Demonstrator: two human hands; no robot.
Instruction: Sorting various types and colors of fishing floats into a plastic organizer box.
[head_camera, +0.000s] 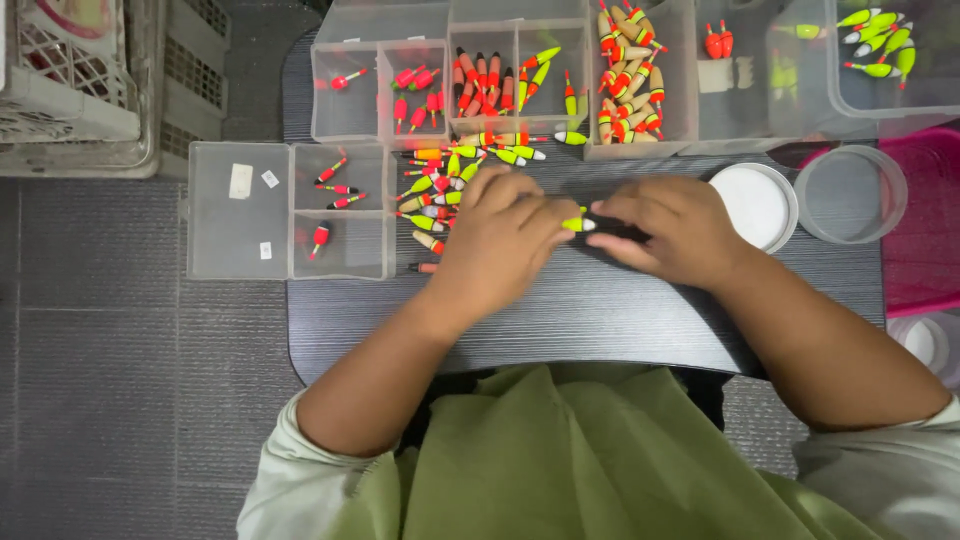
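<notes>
My left hand (500, 235) and my right hand (670, 225) meet over a small dark grey table (560, 310). Between their fingertips is a small fishing float (578, 224) with a yellow-green body and white tip, and both hands pinch it. My right hand also rests on a dark object (612, 230) on the table; what it is cannot be told. A loose heap of yellow-green, red and tan floats (440, 185) lies just left of my left hand.
Clear plastic compartment boxes (400, 90) with red, orange and yellow-green floats line the table's far edge, and another box (290, 210) sits at the left. A round white lid (755, 205) and clear round tub (850, 195) stand at right. Crates (90, 80) sit on the floor.
</notes>
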